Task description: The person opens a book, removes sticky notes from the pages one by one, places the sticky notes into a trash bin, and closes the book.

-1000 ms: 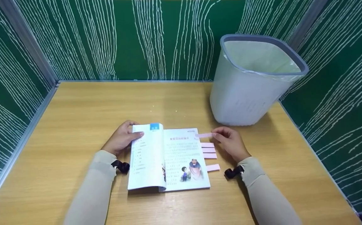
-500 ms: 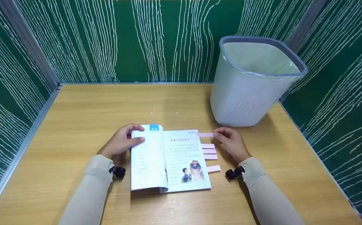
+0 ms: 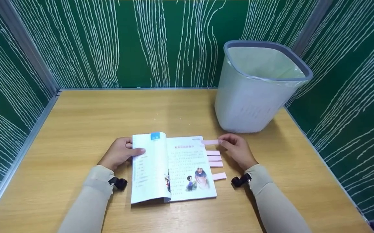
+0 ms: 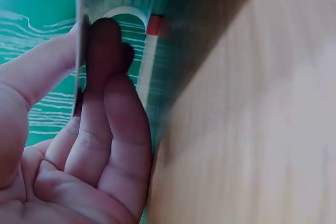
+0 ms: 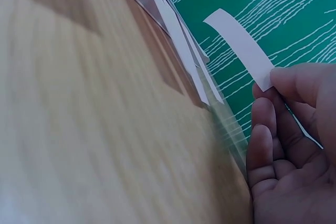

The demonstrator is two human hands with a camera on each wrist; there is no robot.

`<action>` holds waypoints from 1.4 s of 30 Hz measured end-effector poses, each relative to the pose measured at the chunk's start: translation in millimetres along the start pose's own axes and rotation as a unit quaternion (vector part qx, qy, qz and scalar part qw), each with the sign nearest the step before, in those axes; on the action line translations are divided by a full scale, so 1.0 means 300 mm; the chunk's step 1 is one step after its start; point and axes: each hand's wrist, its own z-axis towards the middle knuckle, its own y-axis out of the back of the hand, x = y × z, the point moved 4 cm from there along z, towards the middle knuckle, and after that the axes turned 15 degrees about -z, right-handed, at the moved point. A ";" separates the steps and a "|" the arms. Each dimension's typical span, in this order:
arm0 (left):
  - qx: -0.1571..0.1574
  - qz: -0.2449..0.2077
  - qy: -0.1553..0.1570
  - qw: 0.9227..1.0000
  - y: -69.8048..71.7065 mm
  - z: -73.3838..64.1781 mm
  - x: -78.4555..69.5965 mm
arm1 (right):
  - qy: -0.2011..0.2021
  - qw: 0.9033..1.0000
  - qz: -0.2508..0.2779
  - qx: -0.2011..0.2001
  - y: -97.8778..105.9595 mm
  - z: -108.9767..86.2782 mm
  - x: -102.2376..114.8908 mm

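An open book (image 3: 187, 149) lies before me, its right page showing text and a drawing of two figures. My left hand (image 3: 117, 153) grips the raised left pages (image 3: 149, 168), thumb on top and fingers beneath; the left wrist view shows those fingers (image 4: 100, 108) behind the paper. Between thumb and fingertips my right hand (image 3: 238, 150) pinches the end of a pink paper strip (image 3: 210, 142), whose other end overlaps the top right corner of the page. In the right wrist view this strip (image 5: 241, 48) curves up from the fingertips. Several more pink strips (image 3: 215, 158) stick out from the book's right edge.
Behind my right hand stands a white waste bin (image 3: 251, 100) with a grey rim and a liner. Tiny white specks (image 3: 180, 118) lie on the wooden table (image 3: 109, 113) beyond the book. Green panels (image 3: 128, 45) with white lines enclose the back and sides.
My left hand has slid down the left page edge, and its fingers have gone from the top edge to underneath the pages. The right hand keeps its pinch on the strip.
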 end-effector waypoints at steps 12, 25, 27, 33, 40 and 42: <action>0.036 -0.024 0.017 0.999 0.021 0.004 0.012 | 0.019 0.997 0.065 -0.021 0.022 0.008 0.036; 0.036 -0.023 0.016 0.999 0.023 -0.005 0.017 | 0.086 0.994 -0.010 -0.071 0.157 -0.023 0.230; 0.036 -0.025 0.017 0.999 0.020 0.000 0.013 | 0.103 0.991 -0.016 -0.082 0.190 -0.025 0.270; 0.033 -0.033 0.018 0.999 0.018 0.001 0.010 | 0.153 0.980 -0.043 -0.120 0.269 -0.012 0.348; 0.047 -0.054 0.012 0.997 0.014 -0.002 0.010 | 0.196 0.962 -0.114 -0.152 0.333 -0.024 0.466; 0.050 -0.057 0.013 0.997 0.016 -0.001 0.014 | 0.210 0.955 -0.136 -0.160 0.347 -0.030 0.502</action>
